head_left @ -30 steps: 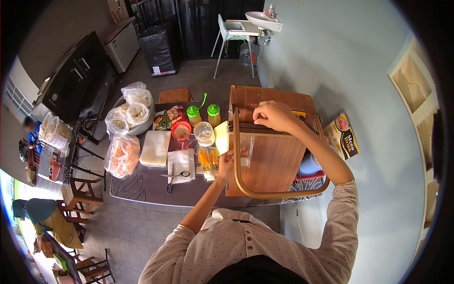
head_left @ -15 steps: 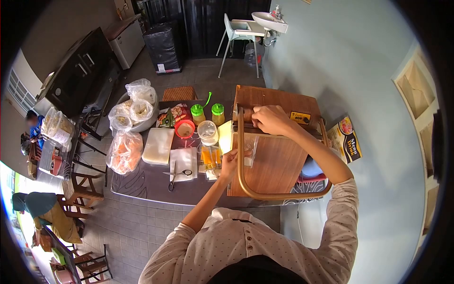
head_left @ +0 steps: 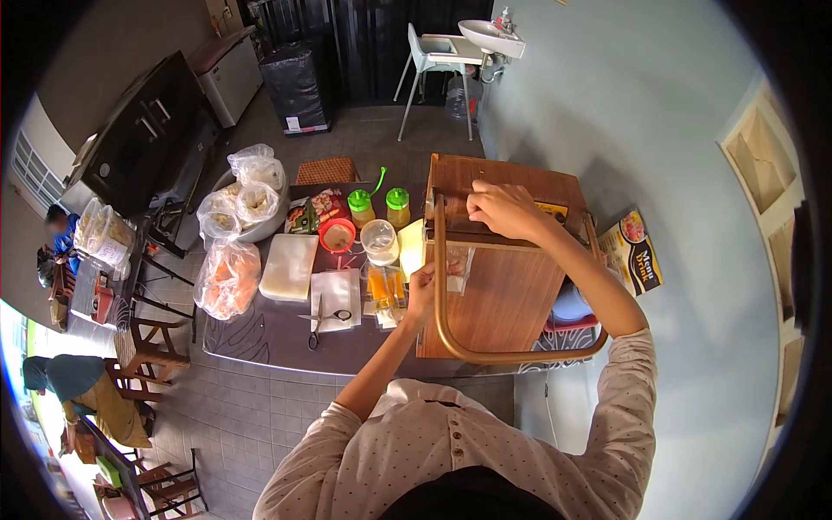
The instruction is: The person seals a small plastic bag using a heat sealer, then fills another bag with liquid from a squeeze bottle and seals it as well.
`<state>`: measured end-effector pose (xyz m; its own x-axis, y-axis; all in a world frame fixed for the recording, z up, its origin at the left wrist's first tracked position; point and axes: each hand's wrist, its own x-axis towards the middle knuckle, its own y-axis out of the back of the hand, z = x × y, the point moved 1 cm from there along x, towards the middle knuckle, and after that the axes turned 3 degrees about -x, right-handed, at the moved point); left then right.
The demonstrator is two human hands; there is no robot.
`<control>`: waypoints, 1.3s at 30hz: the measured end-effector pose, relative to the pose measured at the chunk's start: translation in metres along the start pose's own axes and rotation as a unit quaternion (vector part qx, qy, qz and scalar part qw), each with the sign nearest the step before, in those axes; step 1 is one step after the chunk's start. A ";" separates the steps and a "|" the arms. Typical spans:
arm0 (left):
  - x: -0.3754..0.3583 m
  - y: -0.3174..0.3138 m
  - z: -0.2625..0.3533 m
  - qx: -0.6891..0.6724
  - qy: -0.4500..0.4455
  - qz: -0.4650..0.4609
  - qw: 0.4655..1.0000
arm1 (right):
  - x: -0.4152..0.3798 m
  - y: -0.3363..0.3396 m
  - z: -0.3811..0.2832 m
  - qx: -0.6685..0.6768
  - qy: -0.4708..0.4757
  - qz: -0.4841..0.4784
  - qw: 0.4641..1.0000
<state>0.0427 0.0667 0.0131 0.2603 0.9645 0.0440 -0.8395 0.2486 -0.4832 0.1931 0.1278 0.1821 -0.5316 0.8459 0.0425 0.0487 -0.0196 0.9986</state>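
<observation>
At the left edge of a brown wooden box [head_left: 503, 303], my left hand [head_left: 422, 290] pinches a small clear plastic bag [head_left: 461, 267], partly behind a brass-coloured bar [head_left: 441, 303]. My right hand [head_left: 503, 208] is curled over the box's upper part, just right of the bar; what its fingers hold, if anything, is hidden. A yellow and black label [head_left: 552, 211] lies partly under my right wrist. Beside my left hand are pouches of orange liquid [head_left: 381, 286], a yellow sheet [head_left: 412, 251] and a clear tub [head_left: 380, 241].
On the dark table [head_left: 260, 342] lie scissors [head_left: 322, 321] on clear plastic bags [head_left: 336, 290], a plastic stack [head_left: 289, 264], a red strainer [head_left: 337, 235], green-capped bottles [head_left: 398, 208] and filled bags [head_left: 229, 277]. A menu board [head_left: 631, 251] leans right. People sit at far-left tables.
My right hand has moved slightly right and down along the top of the box, covering more of the label. My left hand stays at the bag with its fingers slightly shifted.
</observation>
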 end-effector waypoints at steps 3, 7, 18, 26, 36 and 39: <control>-0.002 0.000 -0.003 -0.015 -0.003 0.013 1.000 | 0.001 -0.001 0.003 0.021 0.003 0.006 1.000; -0.003 0.005 -0.001 0.013 0.012 -0.009 1.000 | 0.006 -0.011 0.005 0.018 0.026 0.017 0.999; 0.004 -0.006 0.007 -0.011 -0.025 0.010 1.000 | 0.003 -0.001 0.003 0.020 -0.009 0.085 0.996; 0.009 0.001 -0.005 -0.043 0.006 0.009 0.999 | 0.003 0.013 0.002 0.004 -0.019 0.108 0.994; 0.010 -0.003 -0.002 -0.076 -0.007 0.018 0.997 | -0.063 0.042 -0.040 0.038 -0.018 0.177 0.983; 0.010 -0.002 -0.004 -0.069 0.014 0.030 0.997 | -0.114 0.033 -0.063 0.118 0.056 -0.070 0.989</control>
<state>0.0485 0.0753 0.0107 0.2252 0.9742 -0.0118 -0.7808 0.1732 -0.6003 0.2020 -0.0032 0.2121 -0.6368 0.7670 -0.0785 0.1568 0.2286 0.9608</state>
